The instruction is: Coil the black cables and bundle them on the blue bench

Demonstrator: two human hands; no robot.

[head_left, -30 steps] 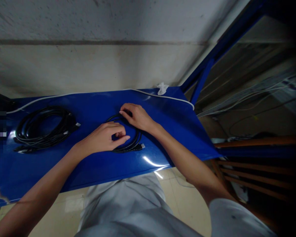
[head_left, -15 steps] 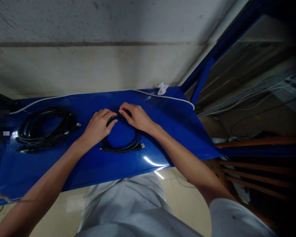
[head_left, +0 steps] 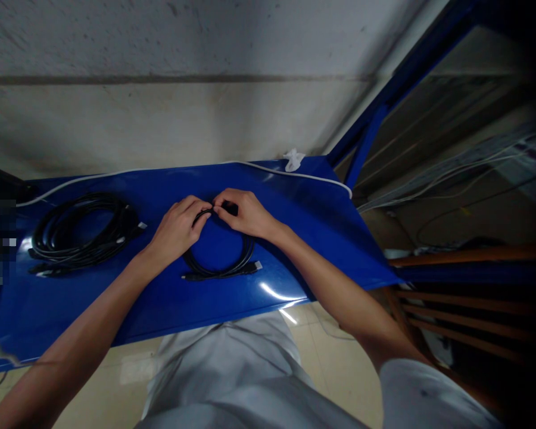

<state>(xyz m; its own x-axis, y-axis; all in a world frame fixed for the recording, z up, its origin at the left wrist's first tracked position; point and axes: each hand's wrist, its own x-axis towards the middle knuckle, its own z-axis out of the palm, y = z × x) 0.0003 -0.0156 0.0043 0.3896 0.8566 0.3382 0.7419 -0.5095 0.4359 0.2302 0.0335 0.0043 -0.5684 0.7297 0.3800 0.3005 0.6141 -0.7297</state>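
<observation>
A small coil of black cable lies on the blue table in front of me, its plug ends sticking out at the near side. My left hand and my right hand meet at the coil's far edge. The fingertips of both pinch the cable there, almost touching each other.
A larger bundle of black cables lies on the table's left part. A white cord runs along the far edge, with a crumpled white scrap at the back. A concrete wall is behind; a blue frame and wooden slats stand to the right.
My left hand has moved from the near left of the coil up to its far edge, beside my right hand. The coil has tightened slightly.
</observation>
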